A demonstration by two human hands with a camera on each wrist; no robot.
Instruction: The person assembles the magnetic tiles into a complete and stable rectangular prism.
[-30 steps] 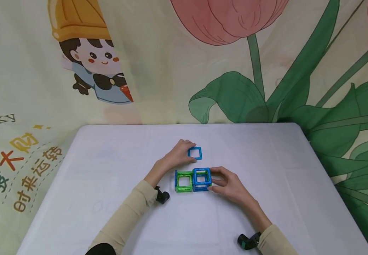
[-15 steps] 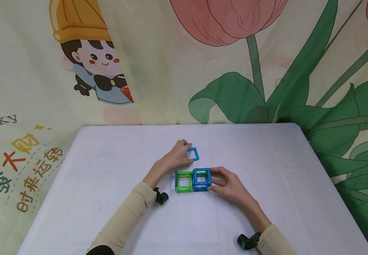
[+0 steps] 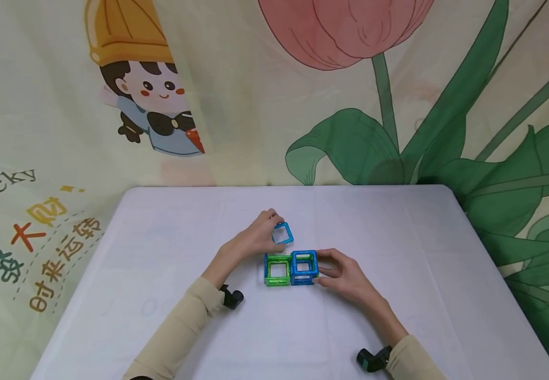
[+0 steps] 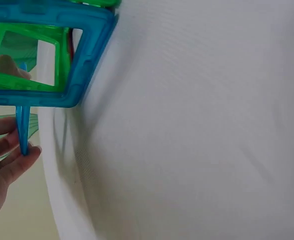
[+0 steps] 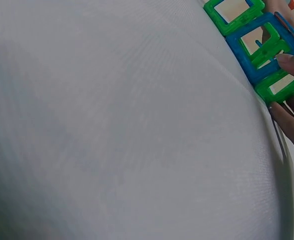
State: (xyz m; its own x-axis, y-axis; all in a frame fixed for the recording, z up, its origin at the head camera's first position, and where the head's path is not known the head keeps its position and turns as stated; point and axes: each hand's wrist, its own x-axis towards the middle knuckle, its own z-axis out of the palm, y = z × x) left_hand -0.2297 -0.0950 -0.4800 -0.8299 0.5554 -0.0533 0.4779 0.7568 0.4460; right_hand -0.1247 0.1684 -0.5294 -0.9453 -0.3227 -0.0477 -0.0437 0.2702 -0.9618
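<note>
My left hand (image 3: 254, 238) pinches a blue square magnetic tile (image 3: 290, 232) between thumb and fingers; the left wrist view shows this tile (image 4: 22, 127) edge-on. Just in front of it on the table stands a block of joined magnetic tiles, with a green open box (image 3: 278, 283) at left and a blue-framed box (image 3: 304, 273) at right. My right hand (image 3: 348, 277) grips the block's right side, thumb in front and fingers behind. In the right wrist view, the thumb (image 5: 292, 65) lies over the blue frame (image 5: 240, 59) between green tiles. The block partly hides those fingers.
A white cloth covers the table (image 3: 198, 221), whose far edge meets a printed backdrop (image 3: 236, 105) with flowers and a cartoon figure. Black wrist cameras sit on the left wrist (image 3: 232, 298) and right wrist (image 3: 373, 360).
My left hand has drawn the blue tile leftward and a little nearer to the block, and the tile has turned from square-on to tilted. The right hand keeps its grip.
</note>
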